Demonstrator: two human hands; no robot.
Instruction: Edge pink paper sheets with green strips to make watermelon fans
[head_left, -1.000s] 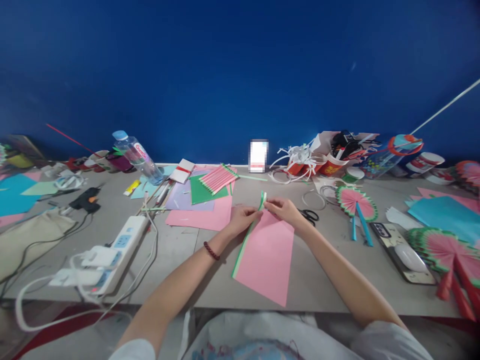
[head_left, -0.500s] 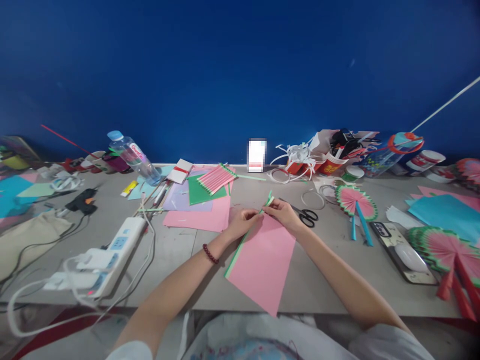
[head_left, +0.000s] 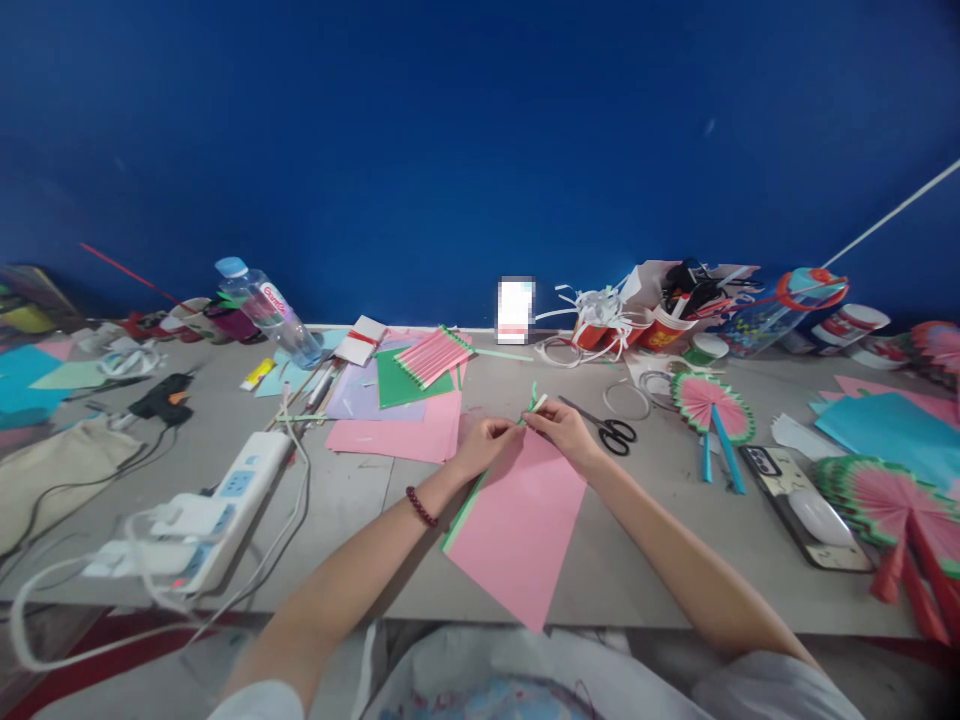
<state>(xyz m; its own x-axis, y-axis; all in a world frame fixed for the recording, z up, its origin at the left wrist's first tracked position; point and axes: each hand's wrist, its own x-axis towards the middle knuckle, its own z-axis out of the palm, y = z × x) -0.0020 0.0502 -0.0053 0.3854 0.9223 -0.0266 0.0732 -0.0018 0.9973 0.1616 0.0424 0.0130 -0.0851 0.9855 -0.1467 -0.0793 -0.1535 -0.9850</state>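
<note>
A pink sheet of paper [head_left: 523, 525] lies slanted on the table before me, with a green strip [head_left: 466, 512] running along its left edge. At the sheet's far corner, the fingers of my left hand [head_left: 487, 440] are closed in a pinch on the edge. Just beside them my right hand [head_left: 561, 428] pinches the end of the green strip, whose tip sticks up past the fingers. Both hands touch the paper, nearly meeting. Black-handled scissors [head_left: 616, 436] lie right of my right hand.
Left stand a power strip [head_left: 244, 500] with cables and a leaning bottle [head_left: 271, 315]. Behind my left hand are stacked coloured papers and a pleated pink piece [head_left: 433, 356]. Paper fans [head_left: 714, 405], a phone with a mouse [head_left: 821, 515] on it, and cups [head_left: 664, 328] are at right.
The pink sheet's near end has swung slightly left. Both hands keep their pinch at the far corner, the right one shifting a little left; the strip's tip now points more upright.
</note>
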